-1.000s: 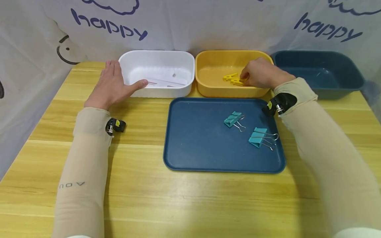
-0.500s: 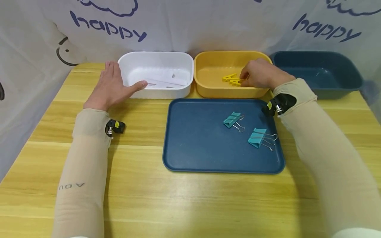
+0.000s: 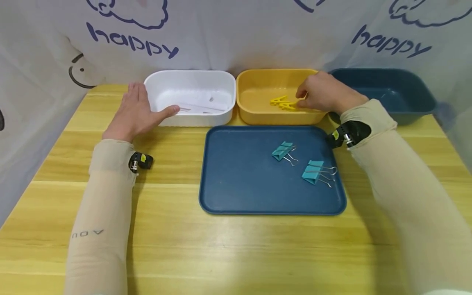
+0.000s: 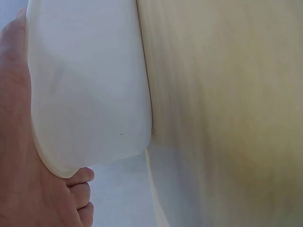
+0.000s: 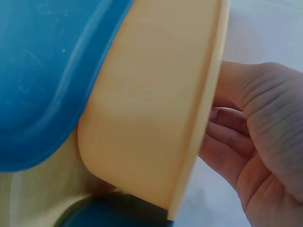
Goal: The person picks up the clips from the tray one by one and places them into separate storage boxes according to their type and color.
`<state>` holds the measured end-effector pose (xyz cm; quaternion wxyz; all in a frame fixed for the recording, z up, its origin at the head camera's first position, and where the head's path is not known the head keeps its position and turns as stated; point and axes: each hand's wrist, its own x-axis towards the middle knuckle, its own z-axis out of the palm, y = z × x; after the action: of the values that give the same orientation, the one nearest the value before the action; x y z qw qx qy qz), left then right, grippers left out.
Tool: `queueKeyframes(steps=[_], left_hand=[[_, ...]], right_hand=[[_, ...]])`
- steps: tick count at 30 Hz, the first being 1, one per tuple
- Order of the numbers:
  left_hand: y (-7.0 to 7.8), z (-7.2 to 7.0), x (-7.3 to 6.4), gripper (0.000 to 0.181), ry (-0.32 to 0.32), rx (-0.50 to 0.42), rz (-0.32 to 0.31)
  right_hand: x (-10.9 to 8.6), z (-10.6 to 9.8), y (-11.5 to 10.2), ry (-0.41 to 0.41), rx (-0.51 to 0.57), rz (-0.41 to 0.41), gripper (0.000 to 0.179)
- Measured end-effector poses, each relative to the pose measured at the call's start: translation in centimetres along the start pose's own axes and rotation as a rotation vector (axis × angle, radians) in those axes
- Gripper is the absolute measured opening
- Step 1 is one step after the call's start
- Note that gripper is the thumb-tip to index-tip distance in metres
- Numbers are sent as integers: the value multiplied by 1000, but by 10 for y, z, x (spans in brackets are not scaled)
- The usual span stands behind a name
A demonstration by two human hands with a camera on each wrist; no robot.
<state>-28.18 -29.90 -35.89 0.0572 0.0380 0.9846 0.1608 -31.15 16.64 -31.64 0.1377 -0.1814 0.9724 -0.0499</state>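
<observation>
My left hand (image 3: 132,110) rests against the left end of the white bin (image 3: 191,119), fingers extended and thumb over its front rim. In the left wrist view the hand (image 4: 23,142) lies along that bin's rim. My right hand (image 3: 328,92) reaches over the front right of the yellow bin (image 3: 280,119), fingers bent down inside. Two yellow clips (image 3: 287,107) lie in that bin, one beside my fingertips. Whether I pinch it cannot be made out. The right wrist view shows the hand (image 5: 265,132) partly behind the bin wall (image 5: 147,104), clips hidden.
A blue tray (image 3: 239,176) in front of the bins bears two teal binder clips (image 3: 283,151). A dark teal bin (image 3: 405,116) stands right of the yellow one. White strips (image 3: 203,107) lie in the white bin. A printed cloth (image 3: 258,37) hangs behind.
The head view has shifted slightly, so everything sits a little lower and left. My right fingers seem slightly farther from the yellow clips. The left hand keeps its place on the white bin.
</observation>
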Motion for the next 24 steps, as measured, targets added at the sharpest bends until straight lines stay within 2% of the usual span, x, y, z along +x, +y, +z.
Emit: queueKeyframes(steps=[24], left_hand=[[0, 1, -2, 130, 14, -17, 12]], right_hand=[[-41, -1, -11, 142, -48, -124, 37]])
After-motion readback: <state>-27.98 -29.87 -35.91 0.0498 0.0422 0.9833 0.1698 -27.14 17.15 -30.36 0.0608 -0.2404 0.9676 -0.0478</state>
